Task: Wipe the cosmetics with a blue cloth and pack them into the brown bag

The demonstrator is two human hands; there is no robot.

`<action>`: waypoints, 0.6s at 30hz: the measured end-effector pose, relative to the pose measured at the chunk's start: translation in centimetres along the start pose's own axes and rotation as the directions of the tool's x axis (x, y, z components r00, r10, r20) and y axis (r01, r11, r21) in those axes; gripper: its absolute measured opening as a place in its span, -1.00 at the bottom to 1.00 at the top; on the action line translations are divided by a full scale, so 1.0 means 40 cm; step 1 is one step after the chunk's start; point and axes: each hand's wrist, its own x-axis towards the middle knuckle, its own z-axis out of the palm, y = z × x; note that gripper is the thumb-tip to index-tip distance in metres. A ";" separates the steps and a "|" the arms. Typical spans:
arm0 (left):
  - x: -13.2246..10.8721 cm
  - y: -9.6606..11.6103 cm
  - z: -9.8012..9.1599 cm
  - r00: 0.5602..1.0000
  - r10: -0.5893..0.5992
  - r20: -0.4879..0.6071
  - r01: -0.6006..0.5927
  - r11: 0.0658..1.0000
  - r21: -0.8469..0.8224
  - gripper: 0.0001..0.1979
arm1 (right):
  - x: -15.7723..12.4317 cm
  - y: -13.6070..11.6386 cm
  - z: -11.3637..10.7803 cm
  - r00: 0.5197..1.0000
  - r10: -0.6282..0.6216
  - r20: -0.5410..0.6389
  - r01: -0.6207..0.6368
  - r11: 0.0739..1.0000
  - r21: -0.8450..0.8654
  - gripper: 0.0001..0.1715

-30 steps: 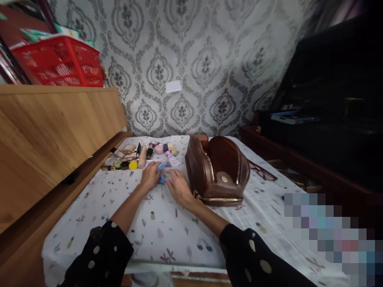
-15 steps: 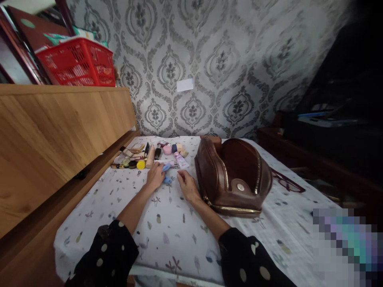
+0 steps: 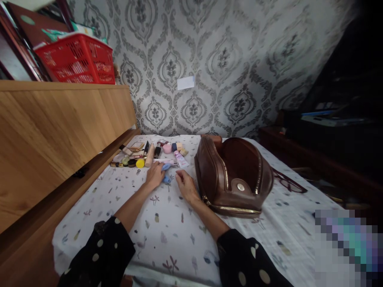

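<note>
Beside the row of cosmetics, my left hand (image 3: 154, 175) is closed on a small light-blue cloth (image 3: 166, 178), which sticks out past its fingers. My right hand (image 3: 186, 186) rests just right of the cloth, with slightly bent fingers and nothing visible in it. Close to its right stands a brown leather toiletry bag (image 3: 233, 179), its zipped top wide open. Behind my hands lie a yellow-lidded jar (image 3: 140, 163), a beige tube (image 3: 150, 155), a pink jar (image 3: 167, 148), a lilac tube (image 3: 181, 159) and several other cosmetics.
Everything lies on a white patterned cloth (image 3: 167, 243). A wooden cabinet (image 3: 66, 131) borders the left, with a red basket (image 3: 80, 59) on top. Dark-red-framed glasses (image 3: 290, 183) lie right of the bag. A patterned wall (image 3: 221, 59) stands behind; a blurred-out object (image 3: 350, 239) is at lower right.
Almost nothing differs. The view has shifted slightly, and my right hand has edged a little to the left. My left hand keeps hold of the blue cloth.
</note>
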 end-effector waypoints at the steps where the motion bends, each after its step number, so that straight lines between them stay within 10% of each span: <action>1: 0.001 0.000 0.001 1.000 0.000 -0.004 0.000 1.000 0.000 -0.67 | 0.001 0.000 0.000 1.000 0.002 0.000 -0.002 1.000 0.001 -0.72; 9: 0.042 -0.007 0.010 0.998 -0.012 -0.067 0.012 1.000 0.001 -0.70 | -0.001 0.000 -0.003 1.000 0.001 0.001 -0.001 1.000 0.011 -0.73; 18: 0.225 -0.022 0.007 0.991 -0.006 -0.131 0.018 0.995 0.095 -0.60 | -0.002 -0.006 -0.008 1.000 0.009 0.007 -0.009 1.000 -0.004 -0.73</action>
